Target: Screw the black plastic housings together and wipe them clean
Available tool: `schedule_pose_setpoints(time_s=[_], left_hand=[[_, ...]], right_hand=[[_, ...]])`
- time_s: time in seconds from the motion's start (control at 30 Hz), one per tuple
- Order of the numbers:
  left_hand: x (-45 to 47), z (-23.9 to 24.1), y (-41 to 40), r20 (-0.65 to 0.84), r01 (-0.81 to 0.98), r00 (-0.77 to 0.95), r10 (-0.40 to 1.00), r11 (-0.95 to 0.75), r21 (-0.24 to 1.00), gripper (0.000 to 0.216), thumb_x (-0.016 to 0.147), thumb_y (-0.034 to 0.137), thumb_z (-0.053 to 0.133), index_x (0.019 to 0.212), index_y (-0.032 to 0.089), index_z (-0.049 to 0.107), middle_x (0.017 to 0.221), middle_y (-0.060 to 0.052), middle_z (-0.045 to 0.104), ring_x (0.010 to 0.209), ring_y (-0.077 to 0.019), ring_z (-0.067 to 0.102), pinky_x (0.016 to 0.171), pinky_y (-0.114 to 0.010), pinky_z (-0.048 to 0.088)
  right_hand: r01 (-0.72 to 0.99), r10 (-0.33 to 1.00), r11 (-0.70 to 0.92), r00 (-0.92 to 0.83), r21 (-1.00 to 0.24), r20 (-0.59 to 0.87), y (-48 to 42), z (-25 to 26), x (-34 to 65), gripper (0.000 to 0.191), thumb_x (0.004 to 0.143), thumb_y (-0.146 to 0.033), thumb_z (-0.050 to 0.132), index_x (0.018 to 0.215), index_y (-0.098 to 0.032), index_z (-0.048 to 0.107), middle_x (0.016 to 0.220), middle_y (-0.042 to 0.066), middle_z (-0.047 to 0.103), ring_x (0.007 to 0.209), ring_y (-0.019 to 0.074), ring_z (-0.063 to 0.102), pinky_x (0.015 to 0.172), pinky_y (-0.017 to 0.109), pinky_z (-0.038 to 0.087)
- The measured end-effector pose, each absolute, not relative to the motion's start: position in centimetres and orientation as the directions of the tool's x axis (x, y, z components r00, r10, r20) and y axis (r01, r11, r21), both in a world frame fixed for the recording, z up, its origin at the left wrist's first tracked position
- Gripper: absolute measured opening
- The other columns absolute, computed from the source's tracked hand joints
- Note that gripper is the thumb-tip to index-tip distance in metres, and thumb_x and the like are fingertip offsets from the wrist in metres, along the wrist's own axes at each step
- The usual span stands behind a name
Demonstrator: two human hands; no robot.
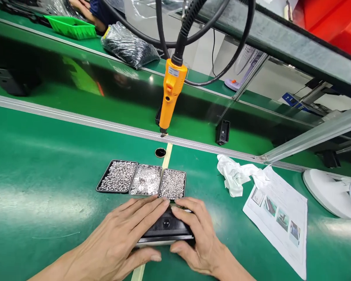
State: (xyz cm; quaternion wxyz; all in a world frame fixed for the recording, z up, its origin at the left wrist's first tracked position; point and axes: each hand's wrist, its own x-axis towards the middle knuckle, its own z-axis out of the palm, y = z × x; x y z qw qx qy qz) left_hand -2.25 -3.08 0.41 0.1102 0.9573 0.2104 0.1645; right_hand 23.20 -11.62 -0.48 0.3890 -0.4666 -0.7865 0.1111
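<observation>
Between my two hands a black plastic housing (166,230) lies low over the green bench, with a round dark hole or button on its upper face. My left hand (128,230) covers its left side, fingers stretched along the top and thumb at the near edge. Curled round the right end is my right hand (197,230), thumb below and fingers on top. Just beyond the fingertips sit three small trays of metal parts: screws (118,176) at left, flat washers (146,179) in the middle, nuts or small rings (172,184) at right.
An orange electric screwdriver (172,88) hangs from a cable above the bench's back rail. To the right lie a crumpled white cloth (234,175) and a printed sheet (277,222), near a white round base (327,191). Another person's arm (89,13) shows behind a green basket (71,27).
</observation>
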Motion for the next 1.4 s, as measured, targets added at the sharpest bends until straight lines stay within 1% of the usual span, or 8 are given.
schedule_pose_setpoints(time_s=[0.17,0.33,0.47,0.63,0.8,1.03,1.23,1.4], left_hand=[[-2.6,0.6,-3.0,0.255,0.367,0.856,0.449,-0.877,0.310,0.081,0.106,0.067,0.035,0.168,0.021,0.012,0.161,-0.015,0.043,0.144,-0.0333,0.050,0.114,-0.048,0.047],[-3.2,0.3,-2.6,0.306,0.361,0.825,0.475,-0.860,0.360,0.092,0.099,0.079,0.017,0.168,0.019,0.006,0.165,-0.015,0.037,0.147,-0.0292,0.047,0.117,-0.042,0.045],[-3.2,0.1,-2.5,0.267,0.373,0.850,0.455,-0.876,0.305,0.089,0.100,0.077,0.016,0.168,0.019,0.007,0.165,-0.013,0.037,0.148,-0.0291,0.045,0.117,-0.043,0.043],[-2.8,0.4,-3.0,0.252,0.374,0.859,0.446,-0.882,0.287,0.082,0.105,0.070,0.025,0.168,0.020,0.012,0.164,-0.014,0.039,0.146,-0.0329,0.048,0.117,-0.046,0.044],[-2.6,0.7,-2.9,0.278,0.355,0.855,0.439,-0.884,0.303,0.083,0.104,0.066,0.040,0.168,0.021,0.012,0.163,-0.013,0.042,0.145,-0.0316,0.048,0.117,-0.044,0.045],[-2.5,0.8,-2.8,0.279,0.355,0.860,0.427,-0.894,0.274,0.087,0.102,0.069,0.045,0.167,0.018,0.017,0.165,-0.011,0.039,0.144,-0.0297,0.048,0.114,-0.039,0.047],[-2.3,1.0,-3.0,0.293,0.353,0.855,0.427,-0.895,0.274,0.085,0.102,0.069,0.044,0.167,0.019,0.018,0.163,-0.011,0.042,0.144,-0.0303,0.050,0.114,-0.041,0.046],[-2.4,1.3,-2.6,0.301,0.344,0.870,0.390,-0.919,0.194,0.087,0.102,0.071,0.042,0.166,0.017,0.018,0.166,-0.014,0.035,0.144,-0.0309,0.049,0.109,-0.041,0.050]], right_hand=[[0.619,0.826,0.544,-0.276,-0.567,0.491,-11.6,-0.7,23.2,0.060,0.104,-0.049,0.054,0.155,-0.021,0.043,0.131,0.015,0.058,0.125,0.0270,0.056,0.102,0.049,0.056],[0.534,0.809,0.568,-0.225,-0.626,0.543,-11.4,-0.9,22.9,0.058,0.104,-0.046,0.054,0.156,-0.022,0.044,0.129,0.014,0.058,0.119,0.0261,0.057,0.099,0.048,0.056],[0.545,0.827,0.547,-0.235,-0.636,0.510,-11.5,-0.7,23.0,0.059,0.104,-0.045,0.054,0.158,-0.024,0.042,0.129,0.014,0.058,0.118,0.0262,0.056,0.098,0.049,0.056],[0.608,0.823,0.548,-0.269,-0.574,0.501,-11.7,-0.4,23.4,0.056,0.105,-0.044,0.053,0.157,-0.026,0.042,0.136,0.014,0.057,0.124,0.0267,0.056,0.102,0.050,0.056],[0.644,0.815,0.554,-0.289,-0.528,0.502,-11.7,-0.5,23.5,0.055,0.107,-0.045,0.048,0.157,-0.025,0.041,0.144,0.015,0.055,0.131,0.0267,0.056,0.104,0.049,0.056],[0.625,0.790,0.592,-0.326,-0.509,0.518,-11.5,-1.3,23.8,0.056,0.106,-0.044,0.050,0.157,-0.022,0.041,0.148,0.015,0.054,0.132,0.0257,0.057,0.104,0.047,0.056],[0.617,0.753,0.616,-0.280,-0.489,0.596,-11.1,-1.5,23.2,0.057,0.106,-0.047,0.049,0.155,-0.019,0.044,0.145,0.017,0.058,0.133,0.0265,0.058,0.104,0.048,0.057],[0.590,0.724,0.655,-0.310,-0.472,0.616,-10.7,-1.4,23.3,0.054,0.107,-0.044,0.047,0.154,-0.019,0.047,0.140,0.015,0.063,0.134,0.0251,0.060,0.105,0.045,0.058]])
